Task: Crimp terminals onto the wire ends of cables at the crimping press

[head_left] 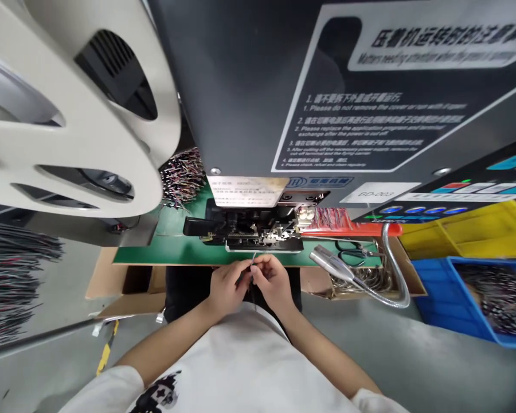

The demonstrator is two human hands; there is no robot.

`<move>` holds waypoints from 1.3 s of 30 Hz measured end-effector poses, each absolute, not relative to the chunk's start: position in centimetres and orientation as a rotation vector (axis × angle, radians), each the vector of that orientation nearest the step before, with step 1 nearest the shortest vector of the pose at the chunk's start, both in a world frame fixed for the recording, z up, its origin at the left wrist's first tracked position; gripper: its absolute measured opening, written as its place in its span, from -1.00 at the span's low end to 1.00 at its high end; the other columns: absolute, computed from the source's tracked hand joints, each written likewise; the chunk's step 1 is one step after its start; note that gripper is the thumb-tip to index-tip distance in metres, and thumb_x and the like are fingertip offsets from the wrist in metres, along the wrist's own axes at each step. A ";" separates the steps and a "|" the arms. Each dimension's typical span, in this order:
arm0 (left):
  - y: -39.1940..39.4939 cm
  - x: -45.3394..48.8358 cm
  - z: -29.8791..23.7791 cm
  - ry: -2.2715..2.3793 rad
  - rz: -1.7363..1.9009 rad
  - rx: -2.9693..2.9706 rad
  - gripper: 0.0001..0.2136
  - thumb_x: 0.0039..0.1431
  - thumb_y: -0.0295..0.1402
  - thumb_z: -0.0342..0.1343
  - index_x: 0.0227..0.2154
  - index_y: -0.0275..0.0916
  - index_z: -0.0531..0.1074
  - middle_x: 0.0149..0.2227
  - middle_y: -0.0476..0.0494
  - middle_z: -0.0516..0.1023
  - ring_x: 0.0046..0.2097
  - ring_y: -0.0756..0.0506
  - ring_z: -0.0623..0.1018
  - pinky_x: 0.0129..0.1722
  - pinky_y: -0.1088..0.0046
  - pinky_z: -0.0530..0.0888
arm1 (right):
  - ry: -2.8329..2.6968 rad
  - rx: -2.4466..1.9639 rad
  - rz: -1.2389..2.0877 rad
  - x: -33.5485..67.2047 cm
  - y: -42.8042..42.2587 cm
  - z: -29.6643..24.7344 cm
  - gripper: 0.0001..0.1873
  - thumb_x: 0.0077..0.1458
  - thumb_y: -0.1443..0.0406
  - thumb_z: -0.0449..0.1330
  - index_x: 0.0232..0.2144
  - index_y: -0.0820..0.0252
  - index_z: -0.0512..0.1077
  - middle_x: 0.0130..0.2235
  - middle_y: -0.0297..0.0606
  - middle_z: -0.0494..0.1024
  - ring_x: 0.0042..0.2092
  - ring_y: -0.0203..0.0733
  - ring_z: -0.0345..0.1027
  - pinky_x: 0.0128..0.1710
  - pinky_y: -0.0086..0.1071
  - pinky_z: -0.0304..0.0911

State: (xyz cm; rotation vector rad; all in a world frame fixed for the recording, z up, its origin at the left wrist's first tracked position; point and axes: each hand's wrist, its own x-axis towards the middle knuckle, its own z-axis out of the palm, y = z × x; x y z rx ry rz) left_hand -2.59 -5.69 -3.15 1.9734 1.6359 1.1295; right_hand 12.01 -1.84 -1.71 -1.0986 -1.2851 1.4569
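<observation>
Just in front of the machine's lower edge, my left hand (231,287) and my right hand (274,281) meet at the fingertips. Between them is a thin grey cable (254,258), whose tip points toward the machine. Thumb and fingers of both hands are pinched on it; the rest of the cable is mostly hidden by the hands. Directly beyond stands the crimping machine's applicator (262,226), with small metal parts and a pale front strip (264,249). My hands are apart from it.
A green table (167,246) carries the machine, a bundle of wires (184,175), a red tray (348,229) and scissors (352,252). A flexible lamp (335,265) juts in at right. A cream reel (155,155) overhangs the left. A blue bin (438,292) holds wires.
</observation>
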 end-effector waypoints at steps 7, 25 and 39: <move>-4.8 -1.3 -1.8 1.450 1.145 1.556 -0.86 0.34 -0.29 0.05 -0.19 -0.18 0.48 -0.22 -0.13 0.54 -0.18 -0.09 0.55 -0.17 0.40 0.49 | -1.346 -1.143 1.418 12.4 -1.3 -1.7 -0.82 0.16 0.18 0.23 -0.35 0.18 0.41 -0.53 -0.43 0.28 -0.52 -0.34 0.15 -0.53 -0.45 0.11; -5.0 -1.0 -2.5 1.552 1.178 1.600 -0.88 0.31 -0.30 0.10 -0.17 -0.17 0.46 -0.34 -0.04 0.42 -0.31 -0.04 0.45 -0.27 0.44 0.42 | -1.093 -1.074 1.478 12.4 -2.5 -2.5 -0.72 0.13 0.07 0.24 -0.33 0.14 0.36 -0.53 -0.45 0.31 -0.58 -0.38 0.10 -0.58 -0.48 0.11; -2.3 -3.0 2.2 0.929 0.597 1.128 -0.73 0.14 -0.14 0.24 -0.34 -0.28 0.46 -0.49 0.02 0.40 -0.57 0.04 0.43 -0.56 0.51 0.39 | -1.715 -0.901 1.674 16.3 0.5 2.5 -0.95 -0.06 0.39 0.18 -0.50 0.19 0.35 -0.58 -0.49 0.21 -0.55 -0.41 0.00 -0.56 -0.51 -0.06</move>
